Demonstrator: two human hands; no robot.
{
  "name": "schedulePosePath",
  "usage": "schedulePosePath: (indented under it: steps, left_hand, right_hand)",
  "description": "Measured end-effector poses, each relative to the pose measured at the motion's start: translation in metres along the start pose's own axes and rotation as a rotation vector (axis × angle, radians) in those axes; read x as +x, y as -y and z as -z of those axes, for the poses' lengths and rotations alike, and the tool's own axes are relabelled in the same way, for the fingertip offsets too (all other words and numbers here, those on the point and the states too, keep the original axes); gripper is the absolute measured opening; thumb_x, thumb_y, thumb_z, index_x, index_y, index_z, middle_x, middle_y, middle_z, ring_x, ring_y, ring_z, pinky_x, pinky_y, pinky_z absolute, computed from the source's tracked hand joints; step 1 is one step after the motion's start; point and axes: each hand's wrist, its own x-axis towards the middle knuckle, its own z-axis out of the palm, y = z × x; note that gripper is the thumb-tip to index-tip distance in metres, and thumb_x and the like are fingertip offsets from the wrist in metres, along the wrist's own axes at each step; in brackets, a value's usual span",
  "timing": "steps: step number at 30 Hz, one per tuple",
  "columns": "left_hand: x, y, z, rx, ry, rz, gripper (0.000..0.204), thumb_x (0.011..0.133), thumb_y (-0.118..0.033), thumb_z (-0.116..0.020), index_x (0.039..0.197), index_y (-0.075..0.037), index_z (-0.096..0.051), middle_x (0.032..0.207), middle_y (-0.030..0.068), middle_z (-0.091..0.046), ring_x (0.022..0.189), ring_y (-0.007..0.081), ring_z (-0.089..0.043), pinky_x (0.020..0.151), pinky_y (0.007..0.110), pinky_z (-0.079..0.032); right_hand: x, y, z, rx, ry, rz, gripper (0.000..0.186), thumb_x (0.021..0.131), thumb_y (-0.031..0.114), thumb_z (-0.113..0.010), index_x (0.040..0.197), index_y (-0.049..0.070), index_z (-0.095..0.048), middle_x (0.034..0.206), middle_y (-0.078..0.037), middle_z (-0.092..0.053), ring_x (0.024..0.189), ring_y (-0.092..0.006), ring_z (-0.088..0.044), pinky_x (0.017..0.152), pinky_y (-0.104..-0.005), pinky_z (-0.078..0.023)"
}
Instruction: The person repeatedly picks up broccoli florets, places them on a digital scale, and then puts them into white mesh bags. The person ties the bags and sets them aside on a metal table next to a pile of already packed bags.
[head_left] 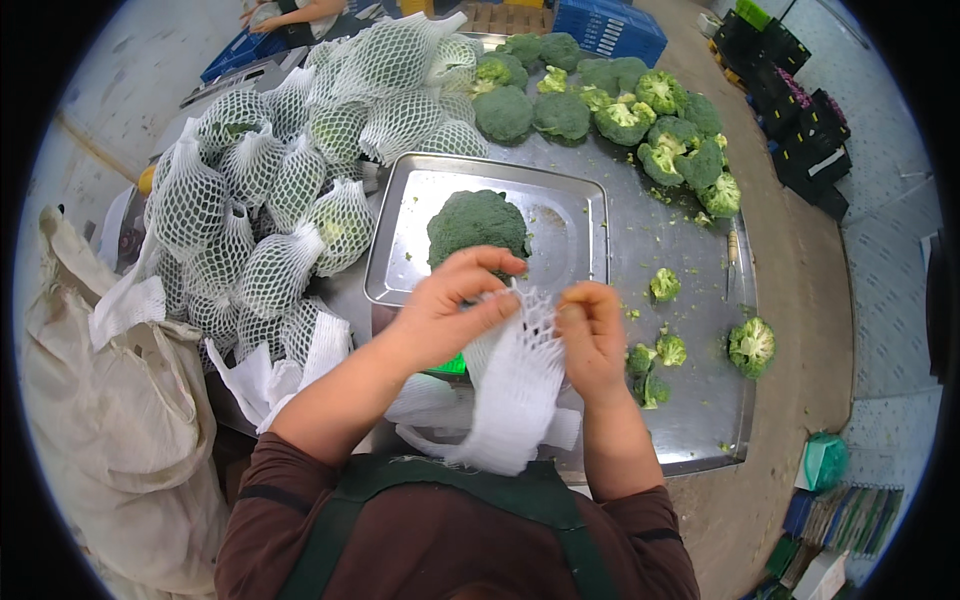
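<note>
A white foam net sleeve (pixel 515 390) hangs between my two hands, its mesh stretched at the top and its lower part falling toward my apron. My left hand (pixel 460 305) pinches one side of its upper edge, and my right hand (pixel 592 340) grips the other side. Just beyond my left fingers, a broccoli head (pixel 478 230) rests crown up in a shallow metal tray (pixel 598 215). The tray sits on a scale, whose green display (pixel 450 364) shows partly under my left wrist. More flat sleeves (pixel 425 398) lie below my hands.
Netted broccoli heads (pixel 290 180) are piled at the left. Bare heads (pixel 560 116) line the far right of the metal table (pixel 690 420), with a knife (pixel 732 255) and loose florets (pixel 664 284) nearer. A cloth sack (pixel 120 430) stands left; blue crates (pixel 610 30) and another person (pixel 310 15) are beyond.
</note>
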Motion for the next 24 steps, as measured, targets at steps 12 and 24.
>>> schedulePosePath:
  steps: [12, 24]
  left_hand:
    - [-0.053, -0.025, 0.002, -1.111, 0.418, 0.680, 0.052, 0.073, -0.005, -0.073, 0.121, 0.002, -0.053, 0.113, 0.0104, -0.063, 0.102, 0.0192, -0.061, 0.090, 0.035, -0.047]
    - [0.029, 0.066, 0.046, 0.634, 0.020, 0.404, 0.042, 0.088, -0.016, -0.052, 0.130, -0.014, -0.050, 0.116, 0.0151, -0.057, 0.106, 0.0318, -0.056, 0.092, 0.036, -0.044]
  right_hand:
    - [-0.021, 0.030, 0.001, 0.195, 0.184, -0.406, 0.031, 0.086, 0.011, -0.064, 0.116, 0.007, -0.057, 0.101, -0.004, -0.061, 0.092, -0.0145, -0.057, 0.086, -0.0295, -0.045]
    - [0.054, -0.035, -0.019, -1.356, 0.090, -0.126, 0.047, 0.078, 0.008, -0.056, 0.125, 0.008, -0.053, 0.108, -0.020, -0.061, 0.094, -0.0383, -0.059, 0.080, -0.0435, -0.049]
